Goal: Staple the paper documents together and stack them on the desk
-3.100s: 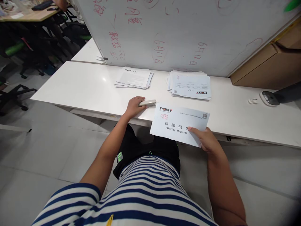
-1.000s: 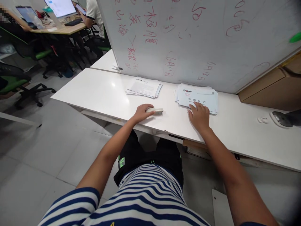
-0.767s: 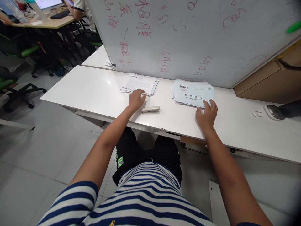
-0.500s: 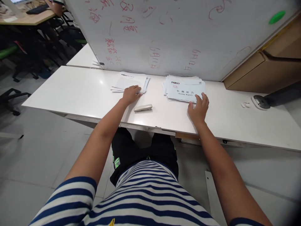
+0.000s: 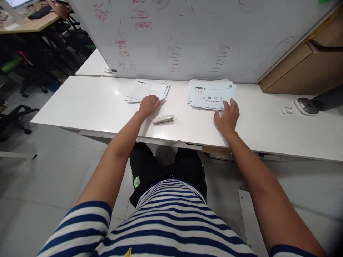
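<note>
We have our left hand [image 5: 148,106] at the near right corner of the left paper stack [image 5: 147,90], fingers over the paper and thumb low beside them; that corner looks slightly bent up, but we cannot tell whether any sheet is clamped between them. Our right hand [image 5: 227,117] is at the near right corner of the right paper stack [image 5: 210,96], its thumb and fingers spread apart at the edge, pinching nothing. The top report there reads "Testing Report" under a PONY logo (the left top sheet bears the same logo). Between our hands, nearer to the left one, the pale stapler [image 5: 163,119] lies on the white table [image 5: 88,107], in front of both stacks and touched by neither hand. Behind the papers we face a whiteboard [image 5: 200,35] with red handwriting. Off to our right are a small white object [image 5: 287,110], a dark-topped oval device [image 5: 307,106] and a cardboard box [image 5: 289,71]. At the far left, another person's arm [image 5: 59,9] shows by a wooden desk [image 5: 34,23].
</note>
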